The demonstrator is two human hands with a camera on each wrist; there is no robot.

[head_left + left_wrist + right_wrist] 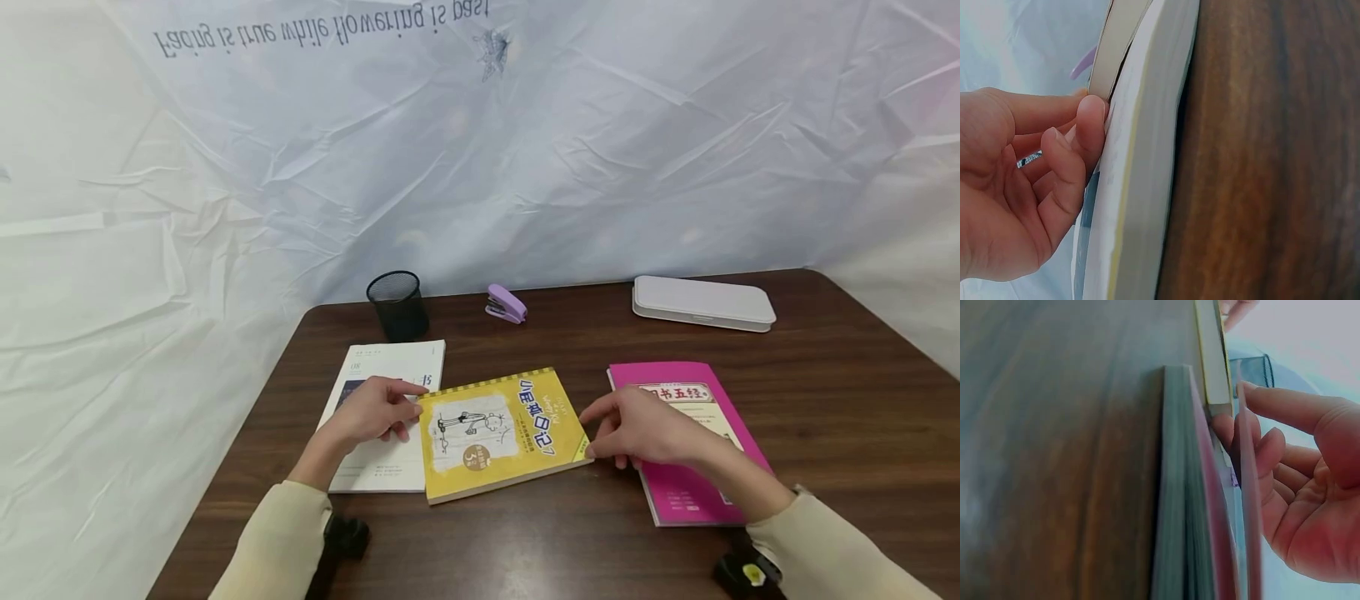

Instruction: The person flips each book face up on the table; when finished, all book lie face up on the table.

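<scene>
Three books: white (386, 417), yellow (498, 433), pink (693, 442); one mesh cup (397, 304), one stapler (506, 303), one case (702, 302).

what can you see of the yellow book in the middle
The yellow book is a closed paperback lying flat on the brown table, turned askew. Its cover has a striped top border, a white panel with a cartoon drawing, and blue Chinese characters. Its left edge overlaps the white book; the pink book lies to its right. The left hand touches its left edge, and the right hand fingers meet its right corner.
</scene>
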